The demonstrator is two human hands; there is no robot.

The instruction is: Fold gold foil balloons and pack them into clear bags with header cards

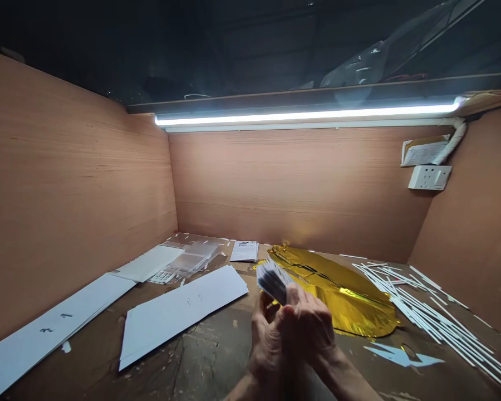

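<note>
Near the middle front of the head view, my left hand (pixel 264 334) and my right hand (pixel 311 323) are together, fingers closed around a thick stack of small cards (pixel 274 280). The stack is tilted upward, with pale upper edges and a dark grey side, and is slightly blurred. My fingers cover its lower part. Just behind and to the right of my hands lies a flat gold foil balloon (pixel 354 306) with dark lines across it. A small pile of printed sheets (pixel 244 251) sits beyond the stack, by the back wall.
Long white boards (pixel 183 312) lie left of my hands, with more marked boards (pixel 54 331) along the left wall. Clear plastic bags (pixel 198 259) are behind them. Thin white sticks (pixel 434 323) spread across the right side, near a pale blue cut-out (pixel 404 355). A lit tube (pixel 309 116) hangs overhead.
</note>
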